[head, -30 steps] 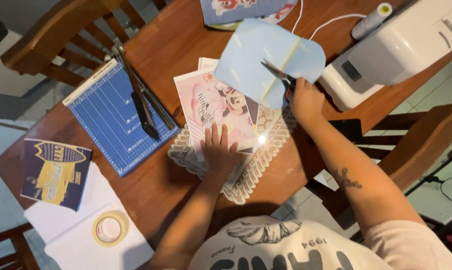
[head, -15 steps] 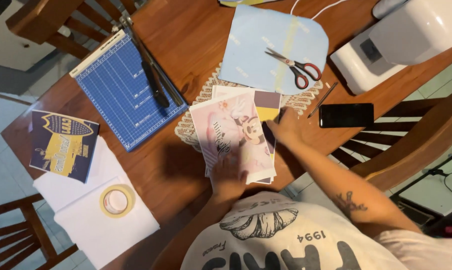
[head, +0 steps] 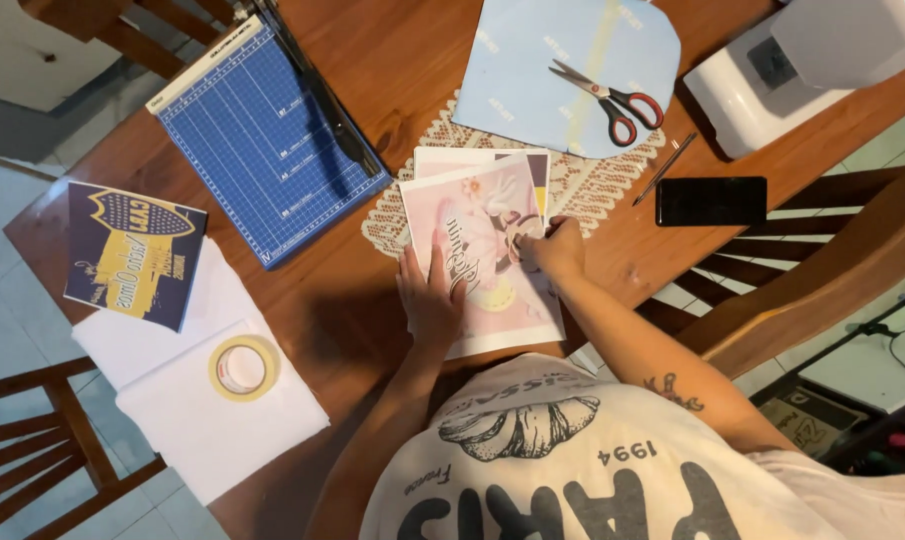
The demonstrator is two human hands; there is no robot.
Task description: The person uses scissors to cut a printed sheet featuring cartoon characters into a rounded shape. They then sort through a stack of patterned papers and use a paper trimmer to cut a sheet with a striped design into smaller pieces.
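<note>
- Pressing flat, left hand [head: 430, 298] fingers spread, holds pink printed sheet [head: 492, 260] on worktop [head: 412, 70].
- Right hand [head: 552, 248] grip pinched on sheet's right edge.
- Scissors [head: 604, 97] lie far right, well apart.

Single head view — looking straight down, close over the table [head: 392, 60].

A: Hands?
B: Left hand [head: 430, 297] flat on pink printed sheet [head: 482, 250], fingers [head: 419, 268] spread. Right hand [head: 552, 247] pinching the same sheet at its right edge.
A: Nearby?
B: Scissors [head: 612, 97] on pale blue paper [head: 572, 60], beyond the right fingers. Black phone [head: 710, 201] right of them. Paper trimmer [head: 262, 140] up-left of the left fingers.
</note>
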